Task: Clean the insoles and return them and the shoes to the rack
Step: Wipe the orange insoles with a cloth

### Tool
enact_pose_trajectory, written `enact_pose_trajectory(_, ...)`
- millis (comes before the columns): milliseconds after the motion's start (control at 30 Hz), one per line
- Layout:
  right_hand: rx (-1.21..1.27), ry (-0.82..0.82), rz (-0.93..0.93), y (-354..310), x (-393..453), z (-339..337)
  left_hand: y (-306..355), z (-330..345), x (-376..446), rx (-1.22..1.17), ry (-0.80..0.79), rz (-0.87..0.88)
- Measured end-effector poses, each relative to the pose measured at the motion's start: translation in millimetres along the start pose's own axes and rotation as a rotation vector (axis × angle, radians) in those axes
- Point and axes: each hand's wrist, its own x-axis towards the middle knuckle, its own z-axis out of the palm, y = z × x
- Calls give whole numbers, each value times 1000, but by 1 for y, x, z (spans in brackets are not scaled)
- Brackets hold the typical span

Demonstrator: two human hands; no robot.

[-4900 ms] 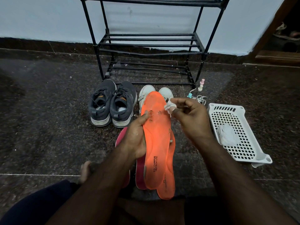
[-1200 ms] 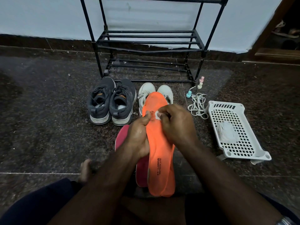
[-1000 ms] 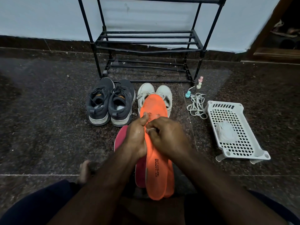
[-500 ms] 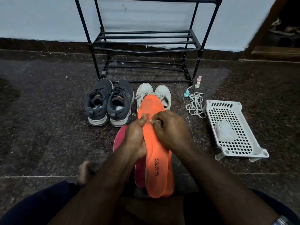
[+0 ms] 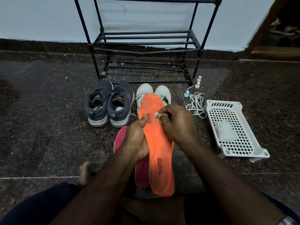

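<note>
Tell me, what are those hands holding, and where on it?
The left hand grips the orange insole along its left edge, near the middle. The right hand pinches a small white wipe against its forefoot.

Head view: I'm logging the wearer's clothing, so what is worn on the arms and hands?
Both forearms are bare, with no sleeves or gloves on the left hand or right hand. A metallic band shows at the right wrist.
</note>
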Motion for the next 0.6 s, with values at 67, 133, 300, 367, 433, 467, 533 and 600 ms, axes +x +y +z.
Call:
enact_pose_trajectory(67, 301, 7, 105, -3, 5, -14, 2, -2, 0, -17, 8, 2)
enact_pose_trajectory(133, 509, 48, 136, -1, 11, -28, 5, -4, 2, -13, 25, -8)
enact_pose_trajectory(300, 274, -41, 121, 15, 14, -33, 9, -5, 1, -18, -26, -44)
enact_pose_trajectory(367, 132, -100, 69, 14, 10, -25, 9, -6, 2, -25, -60, -62)
enact_pose_trajectory(433, 52, -77, 17, 10, 7, -18, 7, -7, 2, -23, -105, -94)
enact_pose_trajectory(467, 22, -53, 1, 9, 7, -15, 6, -8, 2, -13, -123, -109)
enact_pose_trajectory(533, -36, -19, -24, 7, 5, -9, 4, -9, 3, -2, -127, -116)
enact_pose_trajectory(600, -74, -33, -72, 2, -2, -2, 4, -10, 6, -25, -115, -104)
